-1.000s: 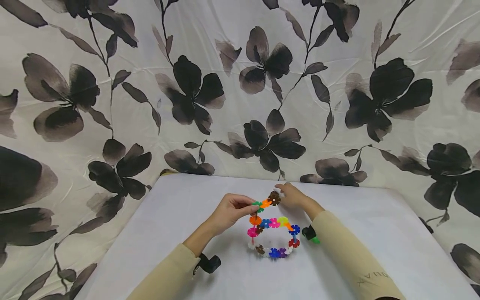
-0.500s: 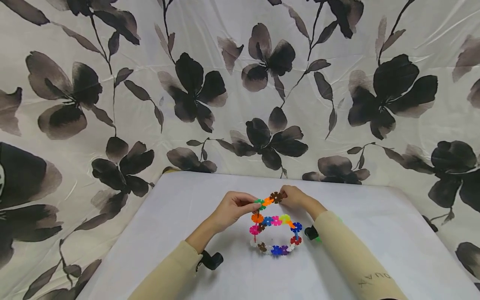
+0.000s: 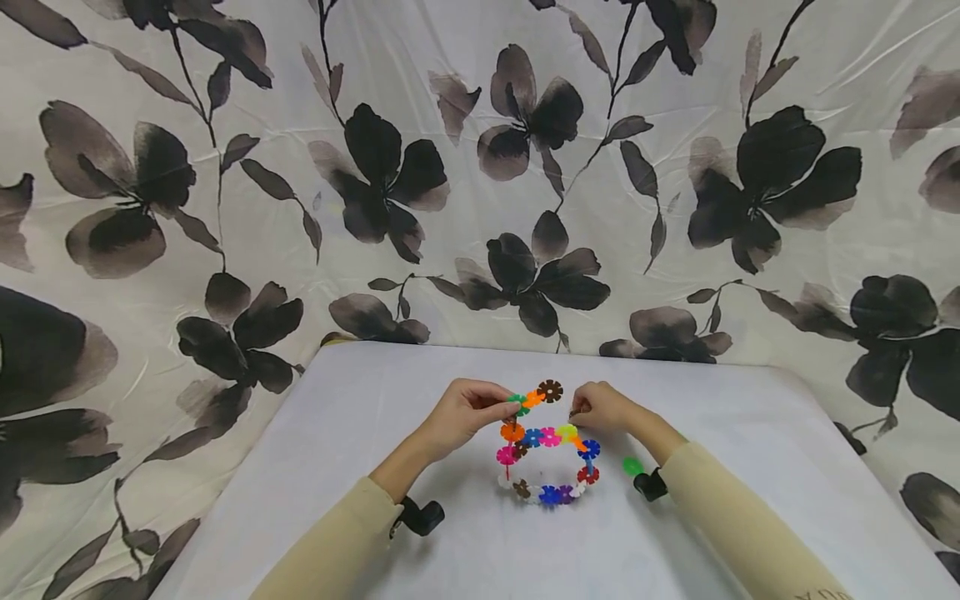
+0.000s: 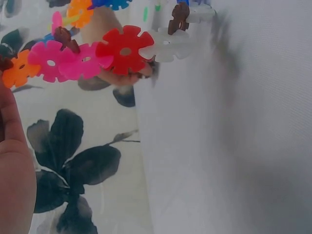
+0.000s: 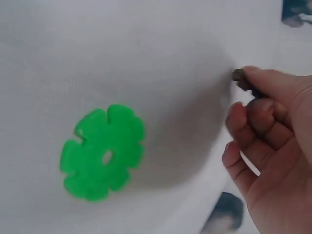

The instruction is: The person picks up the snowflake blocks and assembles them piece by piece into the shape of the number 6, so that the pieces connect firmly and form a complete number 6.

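In the head view, a ring of colourful notched flower-shaped plastic discs (image 3: 550, 495) is held up over the table. A short arm rises from its far left, with a green disc (image 3: 519, 406), an orange disc (image 3: 533, 399) and a brown disc (image 3: 551, 391) at the tip. My left hand (image 3: 465, 418) pinches the green disc between thumb and fingers. Right of the tip, apart from it, my right hand (image 3: 609, 408) pinches a small dark brownish piece (image 5: 248, 85), seen edge-on in the right wrist view. Pink discs (image 4: 86, 60) and a red disc (image 4: 126, 50) show in the left wrist view.
A loose bright green disc (image 5: 105, 153) lies on the white table (image 3: 337, 433), near the right wrist's black camera (image 3: 650, 485). Another black camera (image 3: 422, 518) sits on the left wrist. Behind the table hangs a floral cloth (image 3: 420, 183).
My right hand has moved off the brown disc at the arm's tip, down and to the right. The loose green disc shows more fully beside the right sleeve. My left hand keeps its pinch.
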Demonstrator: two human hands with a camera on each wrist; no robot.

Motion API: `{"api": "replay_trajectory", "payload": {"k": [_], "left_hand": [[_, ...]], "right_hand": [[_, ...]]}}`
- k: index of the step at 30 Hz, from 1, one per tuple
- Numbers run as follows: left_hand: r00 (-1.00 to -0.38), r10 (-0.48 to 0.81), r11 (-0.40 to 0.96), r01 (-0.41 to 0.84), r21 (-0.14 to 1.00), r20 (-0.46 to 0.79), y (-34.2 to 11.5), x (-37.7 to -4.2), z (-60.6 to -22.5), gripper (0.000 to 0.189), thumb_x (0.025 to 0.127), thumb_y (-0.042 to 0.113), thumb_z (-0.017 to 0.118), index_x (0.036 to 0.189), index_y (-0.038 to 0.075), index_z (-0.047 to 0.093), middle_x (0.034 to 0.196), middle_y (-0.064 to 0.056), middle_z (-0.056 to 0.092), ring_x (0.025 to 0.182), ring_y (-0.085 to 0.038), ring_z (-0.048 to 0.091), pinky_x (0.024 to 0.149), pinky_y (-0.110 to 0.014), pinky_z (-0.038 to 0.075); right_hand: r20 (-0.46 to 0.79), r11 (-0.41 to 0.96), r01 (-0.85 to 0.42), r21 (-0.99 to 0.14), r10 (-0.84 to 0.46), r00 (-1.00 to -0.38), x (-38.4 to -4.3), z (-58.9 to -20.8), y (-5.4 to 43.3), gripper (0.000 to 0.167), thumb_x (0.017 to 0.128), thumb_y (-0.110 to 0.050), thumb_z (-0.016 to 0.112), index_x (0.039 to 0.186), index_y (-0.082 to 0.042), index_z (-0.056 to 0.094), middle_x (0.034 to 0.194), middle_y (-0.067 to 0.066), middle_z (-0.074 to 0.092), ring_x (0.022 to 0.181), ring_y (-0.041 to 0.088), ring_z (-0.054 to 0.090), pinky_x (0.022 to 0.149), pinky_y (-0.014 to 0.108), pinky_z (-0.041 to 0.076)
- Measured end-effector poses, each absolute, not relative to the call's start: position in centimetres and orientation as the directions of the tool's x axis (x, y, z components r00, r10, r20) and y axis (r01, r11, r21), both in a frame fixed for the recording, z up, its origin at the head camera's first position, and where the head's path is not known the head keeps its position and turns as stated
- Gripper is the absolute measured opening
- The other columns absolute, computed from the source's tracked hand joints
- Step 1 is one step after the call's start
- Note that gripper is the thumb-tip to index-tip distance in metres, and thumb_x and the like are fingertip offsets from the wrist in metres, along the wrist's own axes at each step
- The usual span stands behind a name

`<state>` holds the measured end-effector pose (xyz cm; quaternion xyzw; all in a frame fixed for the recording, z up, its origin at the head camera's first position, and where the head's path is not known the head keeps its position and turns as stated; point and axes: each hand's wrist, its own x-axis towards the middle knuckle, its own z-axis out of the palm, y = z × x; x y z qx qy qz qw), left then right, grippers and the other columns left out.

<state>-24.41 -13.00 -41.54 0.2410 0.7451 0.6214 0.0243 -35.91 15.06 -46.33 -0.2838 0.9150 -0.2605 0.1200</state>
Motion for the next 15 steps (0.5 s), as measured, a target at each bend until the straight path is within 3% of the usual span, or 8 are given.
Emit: {"api": "replay_trajectory", "payload": {"k": [6,15], "left_hand": [[-0.882,0.394,0.111,0.326,0.939,0.259,-13.0,-24.5,-41.7,0.017,0.097,0.014,0.072,0.109,0.005,0.078,0.097,-0.008,0.076,0.087,-0.024,0.067,0.081,-0.029,0.059],[-0.887,0.390,0.118,0.314,0.942,0.247,-13.4,-24.4,-41.6,0.017,0.097,0.016,0.072,0.110,0.006,0.078,0.098,-0.008,0.076,0.089,-0.025,0.068,0.083,-0.030,0.059]], "right_hand": [[0.044,0.624,-0.524,-0.580,-0.619,-0.784,-33.7,-43.1,16.2,0.009,0.096,-0.011,0.070,0.091,-0.004,0.073,0.075,0.006,0.066,0.066,0.014,0.054,0.061,0.027,0.051],[0.167,0.503,-0.528,-0.684,-0.596,-0.785,-30.0,-39.2,17.6,0.022,0.101,-0.009,0.062,0.119,0.002,0.069,0.080,0.000,0.069,0.068,0.019,0.062,0.061,0.029,0.054]]}}
